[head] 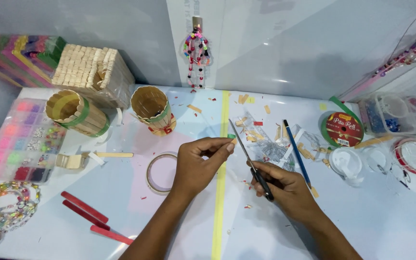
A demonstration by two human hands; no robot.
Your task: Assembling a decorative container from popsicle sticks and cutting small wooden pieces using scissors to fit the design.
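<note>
The surface (362,212) is pale and littered with wood and paper scraps; a yellow tape line (221,192) runs down its middle. At far left lies a compartmented bead box (20,139). Behind it stands a block of stacked wooden sticks (90,72), with two stick-built cups (75,113) in front, one on its side, one upright. A green ribbon roll (343,127) lies at right, a clear tape ring (159,172) just left of centre, and three red sticks (85,208) at lower left. The left hand (198,166) pinches a small green piece (231,136) between thumb and forefinger above the yellow line. The right hand (285,185) grips black-handled scissors (249,156), blades closed or nearly so, tips touching the green piece. A blue pencil (297,153) lies just beside that hand.
</note>
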